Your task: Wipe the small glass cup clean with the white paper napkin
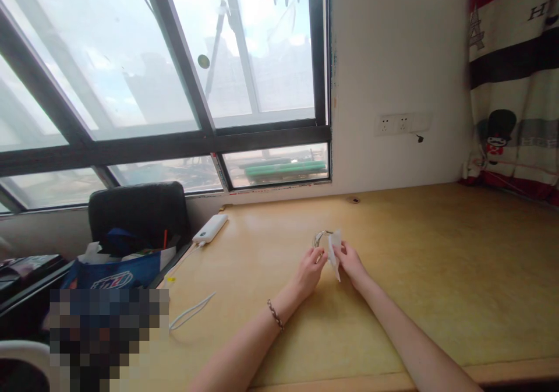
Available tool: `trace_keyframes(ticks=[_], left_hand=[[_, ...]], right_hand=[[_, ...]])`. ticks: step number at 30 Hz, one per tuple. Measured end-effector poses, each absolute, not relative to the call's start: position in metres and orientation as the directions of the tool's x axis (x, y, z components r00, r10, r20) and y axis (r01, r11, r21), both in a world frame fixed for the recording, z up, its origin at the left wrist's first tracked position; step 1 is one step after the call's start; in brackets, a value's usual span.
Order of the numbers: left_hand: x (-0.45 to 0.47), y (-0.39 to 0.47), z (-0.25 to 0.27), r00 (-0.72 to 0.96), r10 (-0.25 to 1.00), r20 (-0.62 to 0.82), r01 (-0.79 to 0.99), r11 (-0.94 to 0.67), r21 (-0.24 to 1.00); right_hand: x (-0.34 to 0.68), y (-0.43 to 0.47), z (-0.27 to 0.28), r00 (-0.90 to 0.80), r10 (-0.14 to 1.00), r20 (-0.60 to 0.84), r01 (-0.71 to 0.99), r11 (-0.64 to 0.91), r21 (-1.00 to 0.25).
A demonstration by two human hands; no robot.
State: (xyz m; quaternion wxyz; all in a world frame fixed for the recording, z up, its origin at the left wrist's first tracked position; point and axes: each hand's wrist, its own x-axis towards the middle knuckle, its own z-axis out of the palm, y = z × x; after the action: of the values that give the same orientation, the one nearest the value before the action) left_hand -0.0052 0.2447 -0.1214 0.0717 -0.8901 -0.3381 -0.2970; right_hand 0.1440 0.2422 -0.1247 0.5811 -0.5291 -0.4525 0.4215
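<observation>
Over the middle of the wooden table, my two hands are close together. My left hand (311, 269), with a braided bracelet on its wrist, has its fingers closed at the lower end of a thin, shiny, curved band (318, 238). The band arches up and over toward the right; its exact kind is too small to make out. My right hand (350, 264) pinches a small white sheet (334, 255), tissue or paper, that hangs upright between the hands. The band's right end meets the sheet's upper edge, where contact is unclear.
A white power bank (210, 228) with a white cable (192, 310) lies on the left side of the table (437, 275). Beyond the left edge stand a black chair (138, 208) and a blue bag (117, 269). Wall sockets (393, 124) and a patterned curtain (513, 89) are behind.
</observation>
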Motion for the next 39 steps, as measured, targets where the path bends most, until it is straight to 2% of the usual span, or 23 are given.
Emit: trace_keyframes(ticks=[3,6,9,14,17,19,21,24,26,28,33,37,39], left_hand=[[-0.009,0.241,-0.119,0.632,0.556,0.541,0.622,-0.78,0.075],[-0.009,0.235,-0.117,0.566,0.584,0.582,0.63,-0.762,0.152],[-0.004,0.228,-0.111,0.409,0.645,0.646,0.598,-0.724,0.345],[0.006,0.224,-0.103,0.36,0.725,0.587,0.209,-0.676,0.706],[0.005,0.228,-0.104,0.315,0.806,0.502,-0.1,-0.498,0.861],[0.001,0.233,-0.105,0.276,0.878,0.392,-0.271,-0.32,0.908],[-0.003,0.238,-0.108,0.248,0.937,0.247,-0.415,-0.128,0.901],[-0.01,0.243,-0.11,0.309,0.951,0.034,-0.603,0.168,0.78],[-0.012,0.244,-0.11,0.397,0.916,-0.048,-0.662,0.322,0.677],[-0.012,0.243,-0.11,0.454,0.887,-0.086,-0.675,0.405,0.616],[-0.007,0.238,-0.11,0.458,0.881,-0.123,-0.653,0.427,0.626],[-0.005,0.236,-0.111,0.466,0.884,-0.037,-0.664,0.377,0.645],[-0.005,0.236,-0.11,0.473,0.881,0.015,-0.672,0.35,0.652]], right_hand=[[0.143,0.241,-0.124,0.257,0.954,0.152,0.263,0.083,-0.961],[0.145,0.239,-0.122,0.221,0.965,0.143,0.296,0.073,-0.952],[0.144,0.236,-0.118,0.23,0.968,0.102,0.298,0.03,-0.954],[0.139,0.234,-0.121,0.181,0.979,0.098,0.34,0.031,-0.94],[0.134,0.233,-0.126,0.134,0.984,0.115,0.37,0.058,-0.927],[0.132,0.232,-0.126,0.132,0.984,0.123,0.356,0.068,-0.932],[0.13,0.229,-0.122,0.135,0.979,0.155,0.337,0.102,-0.936],[0.13,0.225,-0.112,0.134,0.971,0.197,0.309,0.148,-0.939],[0.131,0.225,-0.109,0.143,0.971,0.193,0.284,0.146,-0.948],[0.134,0.227,-0.111,0.186,0.966,0.179,0.294,0.119,-0.948],[0.142,0.237,-0.125,0.243,0.959,0.15,0.426,0.033,-0.904],[0.147,0.24,-0.128,0.434,0.854,0.287,0.439,0.078,-0.895],[0.146,0.24,-0.125,0.407,0.868,0.286,0.395,0.115,-0.911]])
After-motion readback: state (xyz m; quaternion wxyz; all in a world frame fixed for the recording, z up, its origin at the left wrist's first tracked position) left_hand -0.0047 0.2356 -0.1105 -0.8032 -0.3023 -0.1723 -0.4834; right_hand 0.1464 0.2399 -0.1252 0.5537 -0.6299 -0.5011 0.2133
